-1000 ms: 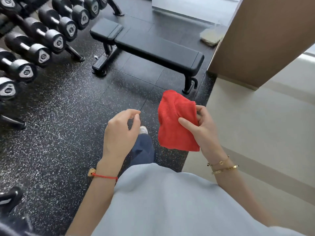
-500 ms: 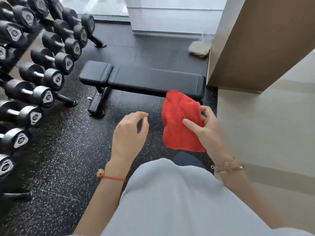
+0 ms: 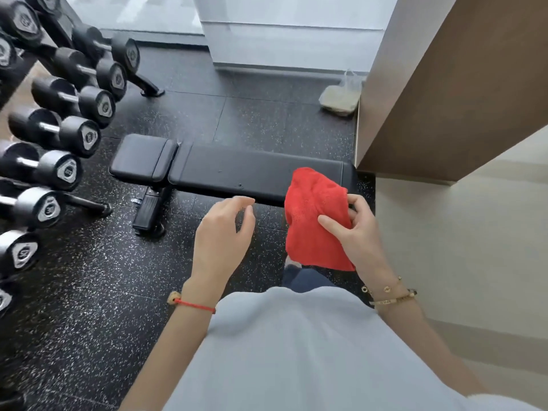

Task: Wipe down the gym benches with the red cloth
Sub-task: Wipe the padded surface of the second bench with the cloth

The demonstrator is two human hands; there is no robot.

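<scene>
- One flat black padded gym bench point(image 3: 237, 173) stands crosswise on the speckled black rubber floor point(image 3: 89, 292), with a short seat pad at its left end and a long pad at its right.
- One crumpled red terry cloth point(image 3: 314, 221) hangs in the air in front of the bench's right end, covering part of the long pad from this view; I cannot tell whether it touches the pad.
- Two bare hands show. The right hand point(image 3: 355, 232) grips the cloth, thumb across its front and the other fingers curled behind its right edge. The left hand point(image 3: 222, 235) hovers beside the cloth, apart from it, fingers loosely curled and holding nothing.
- Three bracelets: one red cord bracelet point(image 3: 192, 304) on the left wrist, two thin gold-coloured bracelets point(image 3: 388, 293) on the right.
- About nine black dumbbells with grey end caps point(image 3: 50, 170) are visible on the slanted rack at the left; more are cut off by the edge.
- One clear plastic bag with pale contents point(image 3: 341, 96) lies against the tan wall panel point(image 3: 444, 99).
- Compared with half a second ago, the bench lies nearer and squarer to the person, more of the floor behind it shows, and both hands keep nearly the same pose.
</scene>
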